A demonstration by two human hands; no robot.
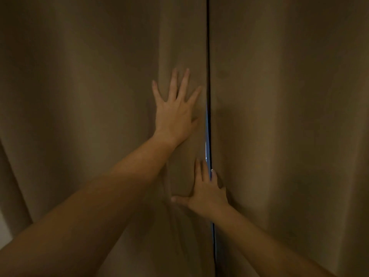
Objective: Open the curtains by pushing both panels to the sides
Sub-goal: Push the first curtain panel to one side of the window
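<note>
Two brown curtain panels fill the dim view. The left panel and the right panel meet at a narrow vertical gap where a thin blue sliver of light shows. My left hand lies flat on the left panel just beside its inner edge, fingers spread upward. Lower down, my right hand rests at the gap, thumb stretched left across the left panel, fingers pointing up, some of them at or behind the right panel's edge. Neither hand visibly grips cloth.
Deep folds run down both panels. At the far lower left, a pale strip of wall shows beside the left panel's outer edge. Both bare forearms cross the lower half of the view.
</note>
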